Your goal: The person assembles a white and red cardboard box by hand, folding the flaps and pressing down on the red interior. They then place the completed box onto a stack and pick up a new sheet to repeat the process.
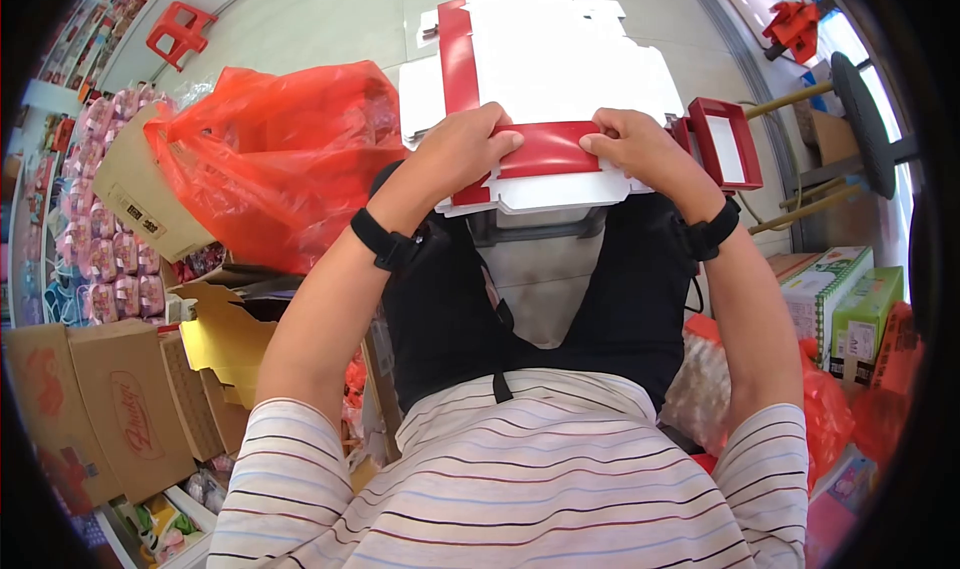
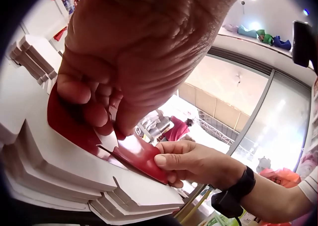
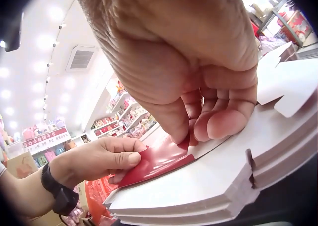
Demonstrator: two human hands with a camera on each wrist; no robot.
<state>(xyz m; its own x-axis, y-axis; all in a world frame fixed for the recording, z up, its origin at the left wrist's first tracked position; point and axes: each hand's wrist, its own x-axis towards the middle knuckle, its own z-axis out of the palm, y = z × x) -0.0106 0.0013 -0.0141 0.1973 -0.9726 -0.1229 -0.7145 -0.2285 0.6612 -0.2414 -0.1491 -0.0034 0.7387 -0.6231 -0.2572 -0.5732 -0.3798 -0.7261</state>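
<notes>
A stack of flat die-cut card sheets [image 1: 570, 59], white with red glossy panels, lies across the person's lap side. My left hand [image 1: 462, 151] pinches the left end of a red card panel [image 1: 548, 149] between thumb and fingers. The panel's right end is gripped by my right hand [image 1: 640, 149], its thumb on the top face. In the left wrist view the red panel is raised along a fold above the white layers [image 2: 64, 161]. From the right wrist, the same red panel [image 3: 159, 161] spans the gap between both hands, its surface shiny.
A small red open box [image 1: 745, 149] with a white inside sits right of the stack. Left of it spreads a red plastic bag [image 1: 290, 149] beside cardboard boxes [image 1: 130, 409]. A round stool [image 1: 862, 124] lies on its side at right; a red stool [image 1: 180, 34] stands far left.
</notes>
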